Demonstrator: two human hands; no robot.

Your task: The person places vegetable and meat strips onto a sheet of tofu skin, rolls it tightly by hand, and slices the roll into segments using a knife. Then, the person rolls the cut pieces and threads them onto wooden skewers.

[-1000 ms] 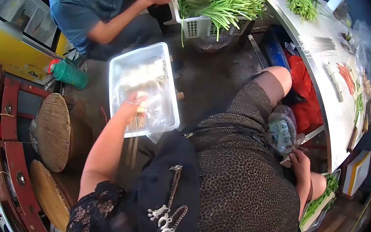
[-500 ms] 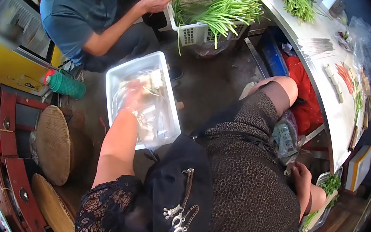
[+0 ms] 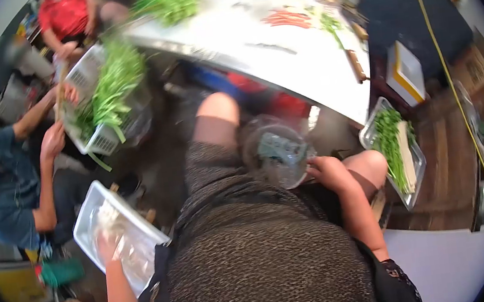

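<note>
In the white bin point(image 3: 84, 221) at the lower left, my left hand point(image 3: 108, 244) rests among clear plastic and pale items; motion blur smears its fingers, so its grip is unclear. My right hand point(image 3: 324, 171) is closed at the edge of a clear plastic bag point(image 3: 283, 152) beside my knee, its fingers pinched on the bag's rim. Greenish packaging shows through the bag. To the right of that hand lies a clear tray point(image 3: 367, 135) with leafy greens point(image 3: 391, 148) and a pale strip point(image 3: 407, 155).
A white table point(image 3: 311, 76) bears green stalks point(image 3: 176, 8), red strips point(image 3: 287, 18) and a knife point(image 3: 355, 64). At the left, a co-worker in blue point(image 3: 7, 180) holds a stick near a white basket point(image 3: 102, 145) of greens. Another person in red point(image 3: 65, 15) sits behind.
The view has swung right, so the bin now appears lower left. My right hand has moved up to the clear bag's edge. My left hand remains in the bin.
</note>
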